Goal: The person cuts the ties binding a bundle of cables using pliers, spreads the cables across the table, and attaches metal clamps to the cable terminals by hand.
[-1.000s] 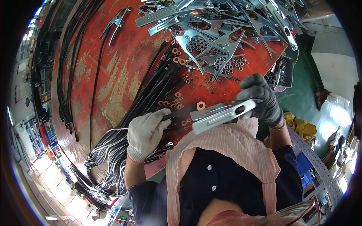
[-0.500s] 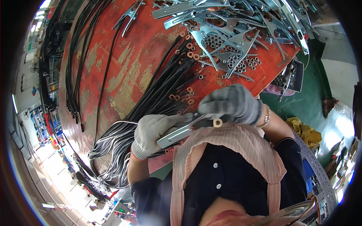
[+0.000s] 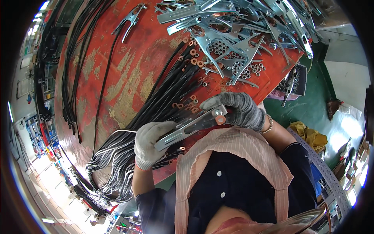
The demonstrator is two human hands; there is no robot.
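Both of my hands wear grey knitted gloves. My left hand (image 3: 149, 143) is closed around the handle end of a silver metal ground clamp (image 3: 186, 132). The clamp slants up to the right in front of my chest. My right hand (image 3: 244, 111) curls its fingers round the other end, and some fingertips are hidden behind the metal. At that end a bolt (image 3: 219, 112) shows, with a copper ring (image 3: 220, 119) just below it. Black cables with copper ring lugs (image 3: 171, 85) lie in a bundle just beyond my hands.
More ground clamps (image 3: 233, 27) and loose hex nuts (image 3: 251, 70) are heaped at the far right of the worn red table (image 3: 128, 74). One clamp on a cable (image 3: 130, 19) lies at the far left. A bin of small hardware (image 3: 298, 80) stands off the table's right edge.
The clamp has turned in my hands, and its bolted end, partly covered before, now shows. My right fingers have shifted back from its top. My left hand keeps its grip.
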